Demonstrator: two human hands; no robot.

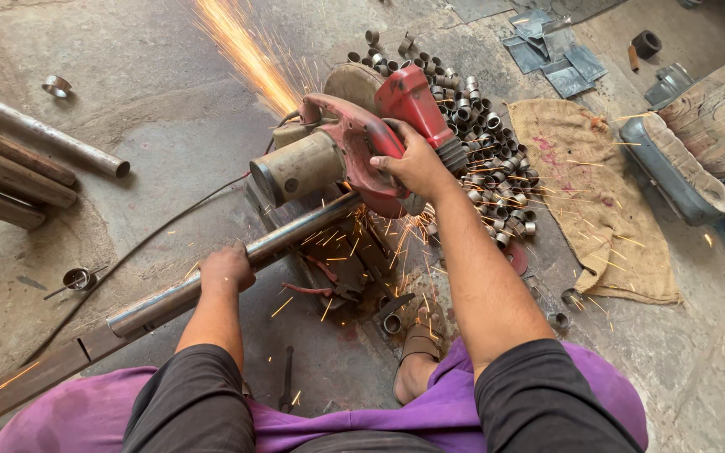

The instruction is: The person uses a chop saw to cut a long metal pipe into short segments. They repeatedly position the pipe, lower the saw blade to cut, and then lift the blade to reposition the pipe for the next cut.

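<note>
Stained, cracked grey concrete floor (169, 126) throughout, in daylight. Rusty steel pipes (18, 159) at left edge; frayed tan burlap sack (593, 197) at right; folded grey metal sheets (551, 54) at top right.

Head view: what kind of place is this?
Likely a small metal workshop, working on a concrete floor: the right hand presses a red chop saw throwing sparks, left hand steadies a steel pipe, cut rings piled beyond.

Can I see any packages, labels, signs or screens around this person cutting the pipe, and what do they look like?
No labels, signs or screens show.
Burlap sack: flat on the floor right of the heap of cut pipe rings, tan, rectangular, stained reddish.
Stuffed sack: far right edge, bulging, beige with dark markings.
</note>
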